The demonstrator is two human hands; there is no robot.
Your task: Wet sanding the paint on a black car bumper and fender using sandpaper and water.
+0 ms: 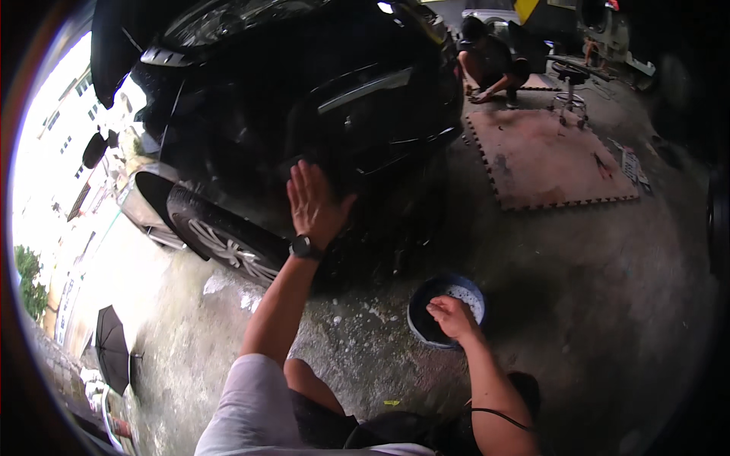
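Note:
My left hand (315, 205), with a dark watch on the wrist, is stretched out with its fingers extended. It is at the lower front corner of a black car (243, 114), palm toward the dark bumper; whether it touches the surface is hard to tell. Over a round blue bucket (411, 319) on the floor is my right hand (454, 318), its fingers curled together. What they hold, if anything, is hidden. White suds (465, 298) float in the bucket's dark inside.
The car's front wheel (228, 247) is left of my left arm. Wet concrete (357, 334) with foam spots lies below. A pink foam mat (547, 159) is at the right, near a wheeled stool (570, 91) and a crouching person (494, 64). A dark umbrella (112, 349) lies at left.

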